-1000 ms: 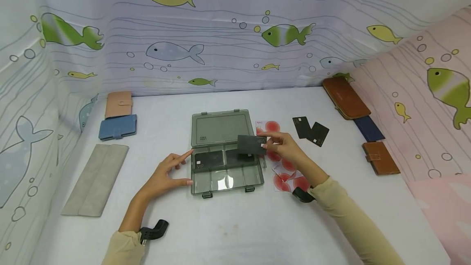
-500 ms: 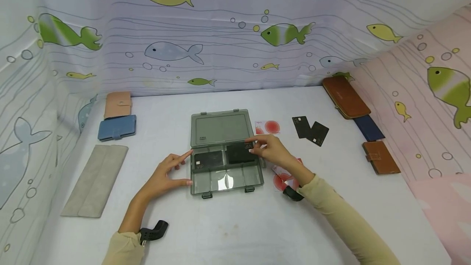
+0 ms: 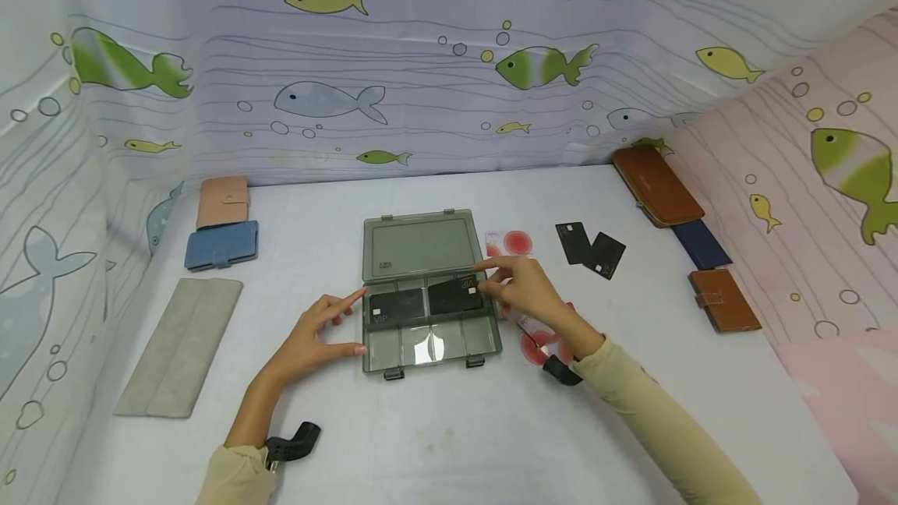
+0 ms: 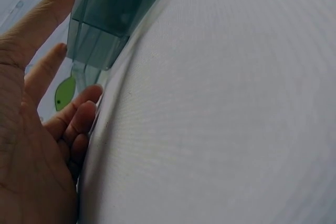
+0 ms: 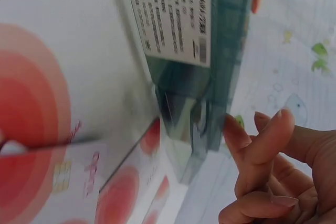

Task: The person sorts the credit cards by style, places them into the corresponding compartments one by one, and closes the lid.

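Note:
A translucent grey-green divided plastic box (image 3: 418, 245) lies with its lid folded back. In its back row, one black VIP card (image 3: 398, 305) lies in the left compartment. Another black VIP card (image 3: 451, 296) sits slightly askew in the right one. My right hand (image 3: 517, 283) is at the box's right edge, loosely bent fingertips beside this card; the right wrist view shows nothing between the fingers (image 5: 268, 145). On the left side, my left hand (image 3: 316, 337) touches the box with spread thumb and forefinger, its other fingers (image 4: 79, 119) bent loosely near the cloth.
Red-and-white cards (image 3: 517, 242) lie right of the box, several partly under my right arm. Two black cards (image 3: 574, 242) lie farther right. Wallets stand at both sides: blue (image 3: 221, 245), pink (image 3: 223, 201), grey (image 3: 178, 347), brown (image 3: 658, 185), navy (image 3: 701, 244) and small brown (image 3: 725, 300).
The VIP card that my right hand pinched above the box went down into the right back compartment. It now lies askew there, let go. The left hand stayed in place.

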Motion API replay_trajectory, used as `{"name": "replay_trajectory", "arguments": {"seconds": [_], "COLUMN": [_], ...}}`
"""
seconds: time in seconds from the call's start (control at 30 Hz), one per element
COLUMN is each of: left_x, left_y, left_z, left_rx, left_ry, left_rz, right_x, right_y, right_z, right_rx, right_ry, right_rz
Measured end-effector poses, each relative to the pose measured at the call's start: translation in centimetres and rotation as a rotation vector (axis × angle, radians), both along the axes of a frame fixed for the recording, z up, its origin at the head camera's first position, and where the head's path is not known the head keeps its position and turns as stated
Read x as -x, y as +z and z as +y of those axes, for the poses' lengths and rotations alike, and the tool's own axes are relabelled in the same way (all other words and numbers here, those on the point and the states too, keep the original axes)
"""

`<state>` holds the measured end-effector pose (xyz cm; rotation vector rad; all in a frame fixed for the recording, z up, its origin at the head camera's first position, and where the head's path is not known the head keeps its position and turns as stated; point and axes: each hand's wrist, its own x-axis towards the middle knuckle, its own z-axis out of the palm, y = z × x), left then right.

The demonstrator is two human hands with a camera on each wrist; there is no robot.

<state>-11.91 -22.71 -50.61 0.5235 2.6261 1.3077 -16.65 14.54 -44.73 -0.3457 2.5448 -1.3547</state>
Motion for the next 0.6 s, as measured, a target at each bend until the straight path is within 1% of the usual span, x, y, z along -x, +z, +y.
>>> {"name": "replay_trajectory", "arguments": {"seconds": [0.17, 0.3, 0.43, 0.6], "left_x": [0.0, 0.0, -0.1, 0.0], "left_y": [-0.1, -0.1, -0.1, -0.1], "left_z": [0.0, 0.0, 0.1, 0.1], "left_rx": [-0.003, 0.005, 0.008, 0.005], "left_ry": [-0.002, -0.001, 0.002, 0.002], "left_rz": [0.008, 0.008, 0.008, 0.009], "right_x": [0.1, 0.5, 0.9, 1.2], "right_y": [0.0, -0.4, -1.0, -1.9], "right_z": [2.3, 4.8, 7.8, 11.4], "right_rx": [0.026, 0.063, 0.071, -0.009], "right_ry": [-0.090, -0.170, -0.304, -0.506], "right_rz": [-0.012, -0.036, -0.045, -0.039]}}
